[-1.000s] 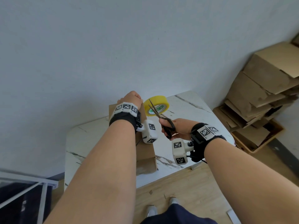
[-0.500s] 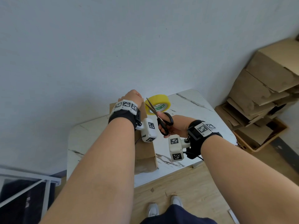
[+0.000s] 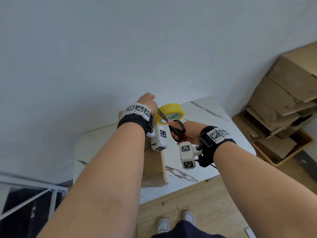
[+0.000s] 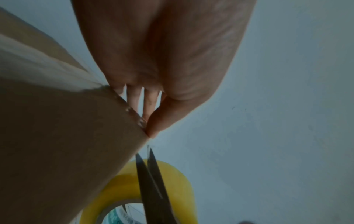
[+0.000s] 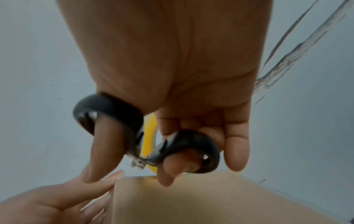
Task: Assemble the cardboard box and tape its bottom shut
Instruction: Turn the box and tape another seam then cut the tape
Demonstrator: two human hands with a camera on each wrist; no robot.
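A brown cardboard box (image 3: 154, 162) lies on the white marble table (image 3: 205, 117), mostly under my left forearm. My left hand (image 3: 148, 101) rests on the box's far end with straight fingers, and its thumb presses clear tape against the box's corner (image 4: 141, 121). A yellow tape roll (image 3: 171, 111) sits just beyond the box. My right hand (image 3: 187, 133) grips black-handled scissors (image 3: 177, 130), thumb and fingers through the loops (image 5: 114, 115). The blades (image 4: 151, 174) are nearly closed, with their tips just below my left thumb. The tape strand itself is hard to make out.
A stack of folded and assembled cardboard boxes (image 3: 283, 107) stands on the floor at the right. The grey wall (image 3: 154, 48) is close behind the table. A white metal frame (image 3: 34, 191) is at the lower left. My feet (image 3: 176, 222) stand on the wooden floor before the table.
My right hand has carried the scissors left to the left hand, and the blades have gone from wide apart to nearly closed. The left hand has stayed on the box.
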